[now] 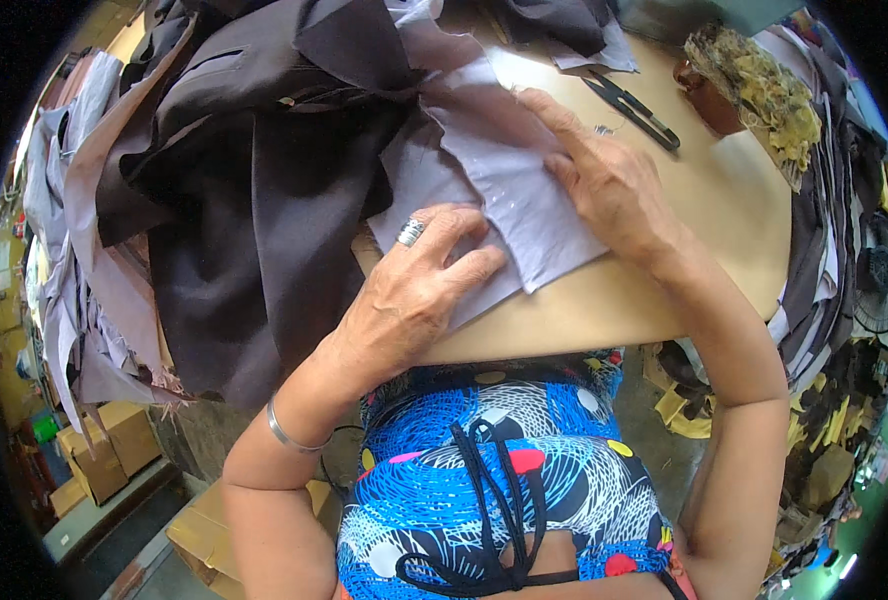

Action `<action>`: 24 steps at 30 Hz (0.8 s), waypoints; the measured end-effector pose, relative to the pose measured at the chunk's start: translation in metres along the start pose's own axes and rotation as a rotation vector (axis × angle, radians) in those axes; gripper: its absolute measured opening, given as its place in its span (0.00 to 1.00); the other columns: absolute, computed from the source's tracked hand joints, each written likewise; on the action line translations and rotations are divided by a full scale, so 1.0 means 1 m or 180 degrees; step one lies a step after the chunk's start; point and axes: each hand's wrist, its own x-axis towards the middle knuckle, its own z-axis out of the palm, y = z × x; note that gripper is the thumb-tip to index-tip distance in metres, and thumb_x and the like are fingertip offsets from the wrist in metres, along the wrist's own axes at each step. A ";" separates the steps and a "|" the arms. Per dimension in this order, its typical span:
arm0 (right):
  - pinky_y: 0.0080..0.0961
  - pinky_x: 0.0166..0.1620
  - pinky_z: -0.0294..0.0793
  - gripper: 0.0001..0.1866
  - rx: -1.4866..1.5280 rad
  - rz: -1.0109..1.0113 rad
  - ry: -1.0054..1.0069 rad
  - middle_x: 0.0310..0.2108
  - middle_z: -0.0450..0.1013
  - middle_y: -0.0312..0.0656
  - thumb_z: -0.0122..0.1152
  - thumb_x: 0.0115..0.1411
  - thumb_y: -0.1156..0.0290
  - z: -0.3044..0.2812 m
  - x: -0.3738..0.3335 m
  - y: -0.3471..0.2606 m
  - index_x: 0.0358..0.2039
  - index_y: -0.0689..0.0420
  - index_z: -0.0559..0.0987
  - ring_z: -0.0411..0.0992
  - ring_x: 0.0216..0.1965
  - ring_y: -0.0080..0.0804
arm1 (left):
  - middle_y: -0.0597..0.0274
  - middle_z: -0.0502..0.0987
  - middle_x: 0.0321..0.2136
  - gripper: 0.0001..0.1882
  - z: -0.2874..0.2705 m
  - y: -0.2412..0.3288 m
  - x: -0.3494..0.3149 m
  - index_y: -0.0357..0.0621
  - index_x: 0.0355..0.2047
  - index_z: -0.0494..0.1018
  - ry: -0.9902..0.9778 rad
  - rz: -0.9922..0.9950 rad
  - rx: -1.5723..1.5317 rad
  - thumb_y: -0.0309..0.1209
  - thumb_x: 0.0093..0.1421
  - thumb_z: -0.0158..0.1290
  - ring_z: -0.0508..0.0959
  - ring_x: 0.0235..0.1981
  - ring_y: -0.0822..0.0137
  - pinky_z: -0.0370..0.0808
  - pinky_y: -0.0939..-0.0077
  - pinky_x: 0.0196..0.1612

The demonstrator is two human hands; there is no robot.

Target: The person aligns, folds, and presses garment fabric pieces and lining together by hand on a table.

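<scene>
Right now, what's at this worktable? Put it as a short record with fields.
Left hand: fingers on lavender cloth, silver ring worn
Right hand: fingers on the same cloth, farther right
Left of cloth: dark fabric, bunched
Tool: black thread snips, lying on the tan tabletop
Upper right: yellowish frayed bundle, material unclear

A tan table (729, 270) with a rounded side lies beneath the left hand (419, 270) and the right hand (604, 180). Light makes a bright patch (524, 70) on it, just beyond the right hand. Well to the right of that hand stands a dark fan (874, 288), with a green surface (869, 545), wall or floor unclear, nearer the body. Cardboard boxes (94, 463) sit on a grey ledge (104, 517), left of and lower than the left hand.
</scene>
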 end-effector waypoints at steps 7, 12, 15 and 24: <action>0.32 0.36 0.74 0.33 -0.0410 -0.1023 0.0467 0.40 0.71 0.41 0.57 0.45 0.77 -0.009 -0.016 -0.022 0.56 0.51 0.68 0.72 0.38 0.39 | 0.54 0.69 0.42 0.20 0.005 0.010 0.003 0.46 0.37 0.75 0.0058 -0.0457 -0.0270 0.16 0.42 0.51 0.69 0.48 0.51 0.64 0.59 0.53; 0.23 0.33 0.74 0.30 0.1451 0.0283 -0.0424 0.28 0.69 0.38 0.55 0.47 0.89 -0.012 -0.044 -0.039 0.53 0.57 0.69 0.71 0.29 0.24 | 0.54 0.70 0.41 0.18 0.010 0.014 0.004 0.46 0.37 0.75 0.0143 -0.0585 -0.0330 0.18 0.43 0.53 0.69 0.47 0.51 0.64 0.58 0.51; 0.32 0.34 0.71 0.25 0.1620 0.0270 -0.0190 0.27 0.71 0.43 0.60 0.46 0.81 -0.010 -0.049 -0.045 0.48 0.59 0.70 0.71 0.28 0.40 | 0.54 0.70 0.41 0.16 0.013 0.016 0.004 0.45 0.37 0.75 0.0208 -0.0566 -0.0139 0.20 0.44 0.55 0.70 0.46 0.51 0.65 0.59 0.50; 0.22 0.25 0.69 0.28 0.1827 0.0762 0.0058 0.23 0.70 0.38 0.59 0.42 0.86 0.000 -0.056 -0.045 0.48 0.57 0.70 0.68 0.21 0.26 | 0.55 0.71 0.40 0.16 0.017 0.017 0.004 0.44 0.36 0.75 0.0373 -0.0725 -0.0224 0.20 0.44 0.57 0.70 0.47 0.51 0.66 0.60 0.50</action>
